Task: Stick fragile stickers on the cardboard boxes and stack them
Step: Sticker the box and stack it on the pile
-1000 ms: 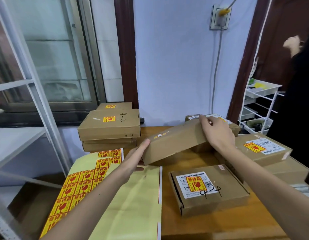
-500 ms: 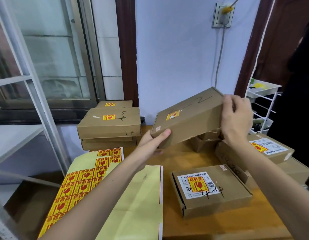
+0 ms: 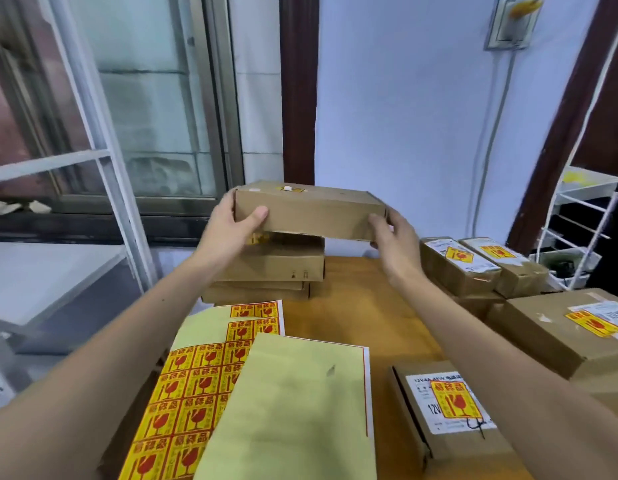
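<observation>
Both hands, left hand and right hand, grip the flat brown cardboard box by its ends; directly below that grip sits the stack of brown cardboard boxes.

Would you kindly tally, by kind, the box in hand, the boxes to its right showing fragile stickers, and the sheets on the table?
Held cardboard box: 1
Stickered boxes on the right: 4
Fragile sticker sheet: 1
Bare backing sheet: 1
Total: 7
</observation>
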